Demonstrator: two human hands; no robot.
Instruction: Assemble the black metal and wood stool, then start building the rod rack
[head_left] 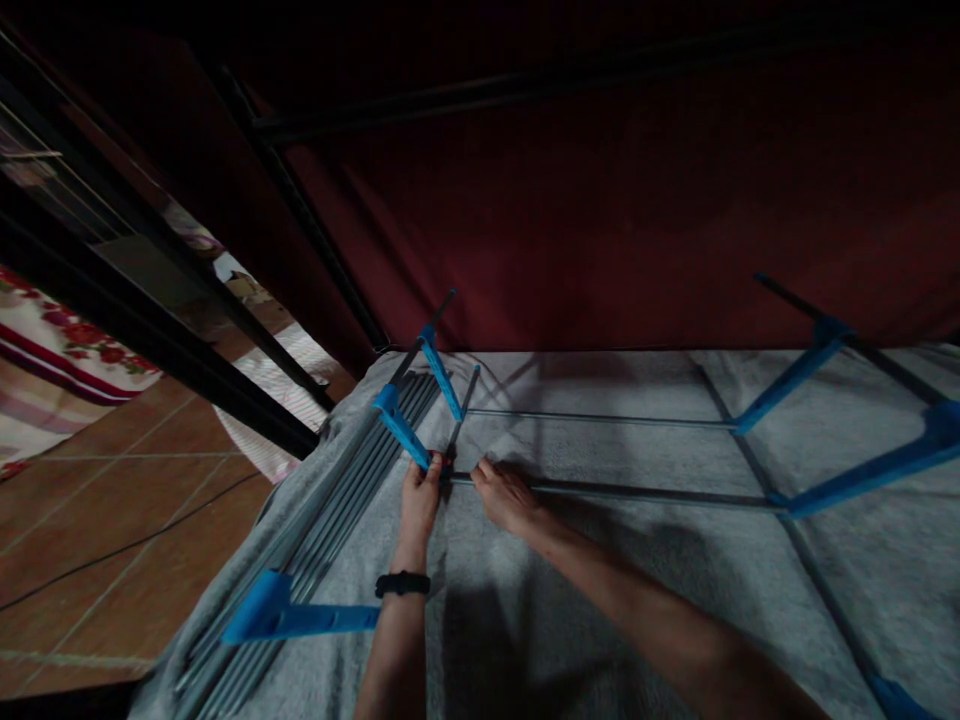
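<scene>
A partly assembled frame of grey metal tubes and blue plastic brackets lies before me on a grey cloth. My left hand (424,492), with a black band on the wrist, closes round the joint where the left blue bracket (405,435) meets a short dark tube (465,405). Just to its right, my right hand (504,495) is wrapped round the left end of a long metal tube (645,491). That tube runs across to the right blue bracket (862,478). A second, thinner tube (600,418) lies parallel behind it. My fingers cover the joint itself.
Several loose grey tubes (352,470) lie side by side along the left edge of the grey cloth (600,590). Over them rests another blue bracket (300,620). Dark red fabric (585,230) and black bars (487,95) stand behind. Tiled floor (150,540) drops away at left.
</scene>
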